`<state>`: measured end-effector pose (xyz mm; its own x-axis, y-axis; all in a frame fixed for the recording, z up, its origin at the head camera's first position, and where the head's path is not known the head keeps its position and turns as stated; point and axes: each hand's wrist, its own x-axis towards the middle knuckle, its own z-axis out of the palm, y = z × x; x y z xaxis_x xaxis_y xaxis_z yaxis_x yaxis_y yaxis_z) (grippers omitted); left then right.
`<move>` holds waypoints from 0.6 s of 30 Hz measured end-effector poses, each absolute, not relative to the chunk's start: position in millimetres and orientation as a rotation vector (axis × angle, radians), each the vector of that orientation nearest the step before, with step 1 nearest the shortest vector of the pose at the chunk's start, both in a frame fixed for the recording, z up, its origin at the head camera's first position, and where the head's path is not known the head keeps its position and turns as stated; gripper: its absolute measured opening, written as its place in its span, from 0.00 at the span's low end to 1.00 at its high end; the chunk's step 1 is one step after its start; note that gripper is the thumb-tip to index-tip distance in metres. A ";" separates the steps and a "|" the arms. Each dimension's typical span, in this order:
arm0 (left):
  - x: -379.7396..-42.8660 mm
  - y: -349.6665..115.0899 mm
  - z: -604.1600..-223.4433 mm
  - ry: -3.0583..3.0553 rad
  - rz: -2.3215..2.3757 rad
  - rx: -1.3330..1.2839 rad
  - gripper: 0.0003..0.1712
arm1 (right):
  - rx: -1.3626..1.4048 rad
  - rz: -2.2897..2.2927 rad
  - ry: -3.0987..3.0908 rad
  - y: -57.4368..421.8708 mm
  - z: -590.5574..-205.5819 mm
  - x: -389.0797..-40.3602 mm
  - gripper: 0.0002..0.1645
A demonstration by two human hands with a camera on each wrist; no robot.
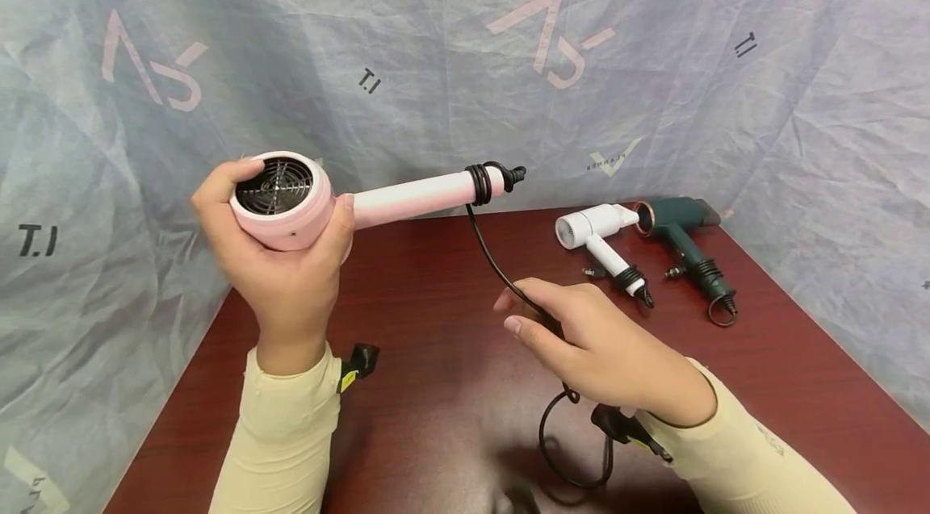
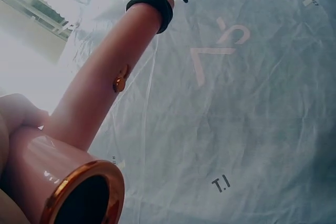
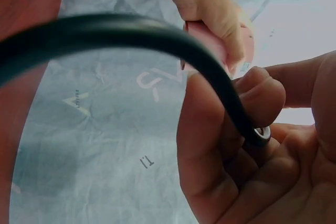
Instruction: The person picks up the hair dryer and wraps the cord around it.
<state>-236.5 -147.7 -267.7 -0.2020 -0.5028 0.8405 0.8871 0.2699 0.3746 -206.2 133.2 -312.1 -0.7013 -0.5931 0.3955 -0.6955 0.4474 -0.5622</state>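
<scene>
Up over the table's left side, my left hand (image 1: 291,288) grips the round head of a pink hair dryer (image 1: 410,200), thumb near the handle joint and fingers by the black rear grille. Its handle points right, with black cord wound several times near the end. In the left wrist view, a copper-coloured rim (image 2: 119,182) rings the dark outlet and a gold switch (image 2: 121,81) sits on the handle. My right hand (image 1: 606,340) holds the loose power cord (image 1: 488,252), which runs through its curled fingers in the right wrist view and hangs in a loop below.
A white hair dryer (image 1: 592,225) and a dark green hair dryer (image 1: 679,236) lie at the back right of the reddish-brown table (image 1: 421,296), cords wound round their handles. Grey printed cloth (image 1: 436,30) stands behind and along both sides. A dark blurred thing (image 1: 517,495) shows at the bottom edge.
</scene>
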 end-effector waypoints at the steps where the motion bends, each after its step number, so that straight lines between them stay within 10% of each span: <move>1: -236.8 -148.0 -267.6 -1.213 -1.335 -0.428 0.34 | 1.146 1.086 -2.550 133.4 -312.4 -206.9 0.07; 18: -240.9 -149.7 -271.1 -1.330 -1.316 -0.435 0.35 | 1.144 0.963 -2.582 132.8 -314.8 -210.6 0.05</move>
